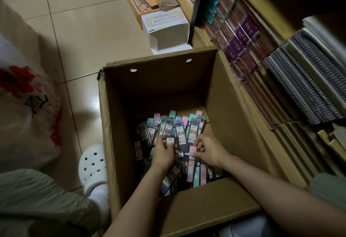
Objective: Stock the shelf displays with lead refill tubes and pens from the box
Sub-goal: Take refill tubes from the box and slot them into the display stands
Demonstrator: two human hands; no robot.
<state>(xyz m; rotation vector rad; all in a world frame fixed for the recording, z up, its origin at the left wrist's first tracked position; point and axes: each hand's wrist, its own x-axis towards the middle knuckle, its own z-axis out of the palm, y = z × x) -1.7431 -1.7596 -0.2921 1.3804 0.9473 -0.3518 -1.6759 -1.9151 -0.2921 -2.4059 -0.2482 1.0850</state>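
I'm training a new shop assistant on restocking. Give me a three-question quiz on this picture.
1. True or false: both hands are inside the cardboard box.
2. What does the left hand hold?
3. The white clog is: A) left of the box, B) inside it, C) on the shelf.

Key: 1. True; the right hand is in it too. 2. A lead refill tube. 3. A.

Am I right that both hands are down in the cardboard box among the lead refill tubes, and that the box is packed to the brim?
Not quite: the head view shows both hands, left hand and right hand, in the cardboard box among the lead refill tubes, but the tubes only cover its bottom.
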